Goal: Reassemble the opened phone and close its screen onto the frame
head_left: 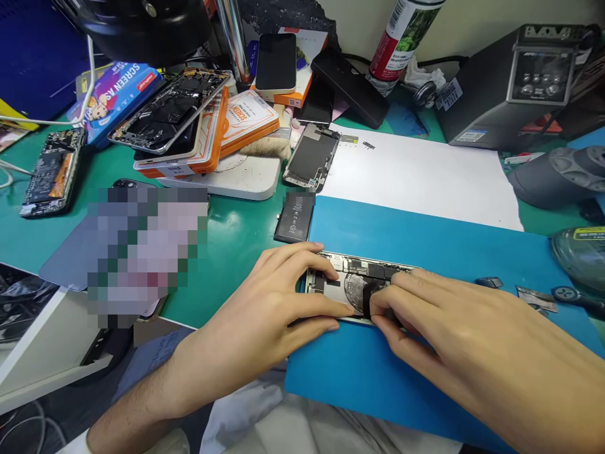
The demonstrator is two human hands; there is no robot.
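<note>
An opened phone body (pixel 336 291) lies on the blue mat (pixel 359 372), its inner parts and a round silvery patch showing. My left hand (pixel 278 302) grips its left end, fingers over the far edge and thumb along the near edge. Over the right half, the fingers of my right hand (pixel 449 309) are pinched together at a dark spot inside the body. What they hold, if anything, is hidden behind them. Beyond my left hand lie a black phone battery (pixel 295 218) and a detached screen (pixel 309 159), its inner face up.
White paper (pixel 416 176) lies behind the mat. Orange boxes (pixel 248 120) and opened phones (pixel 174 110) are stacked at the back left. A spray can (pixel 401 41) and a grey machine (pixel 510 88) stand behind. Small dark parts (pixel 489 282) and a screwdriver-like tool (pixel 576 299) lie at right.
</note>
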